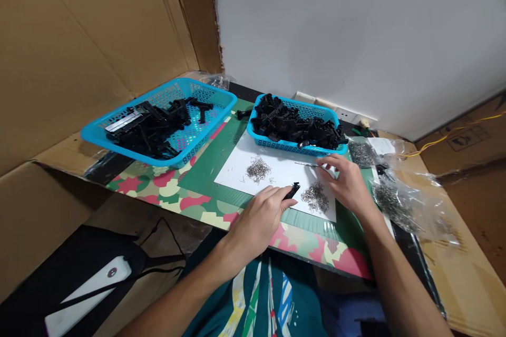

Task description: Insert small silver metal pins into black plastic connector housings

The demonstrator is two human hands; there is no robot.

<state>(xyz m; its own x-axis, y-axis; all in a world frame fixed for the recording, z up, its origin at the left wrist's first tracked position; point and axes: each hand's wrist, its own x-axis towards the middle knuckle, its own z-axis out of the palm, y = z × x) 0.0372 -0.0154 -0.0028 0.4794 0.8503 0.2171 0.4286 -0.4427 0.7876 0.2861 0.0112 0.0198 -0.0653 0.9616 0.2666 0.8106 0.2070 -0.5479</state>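
Observation:
My left hand [264,216] is closed around a small black plastic part [293,190], whose notched end sticks out past the thumb and fingers. A slim, pointed metal tool, like tweezers [305,164], is pinched in my right hand [343,176] and points left over the white sheet [233,168]. Below that tool, between my hands, lies a pile of tiny metal pieces [315,198], perhaps springs. Another such pile [258,169] is farther left on the same sheet.
A blue basket [259,141] heaped with black plastic parts stands behind the sheet. At the left is a larger blue basket [177,162] with more black parts. Clear bags of small metal pieces [395,202] lie right of my right hand. A power strip [343,115] runs along the wall.

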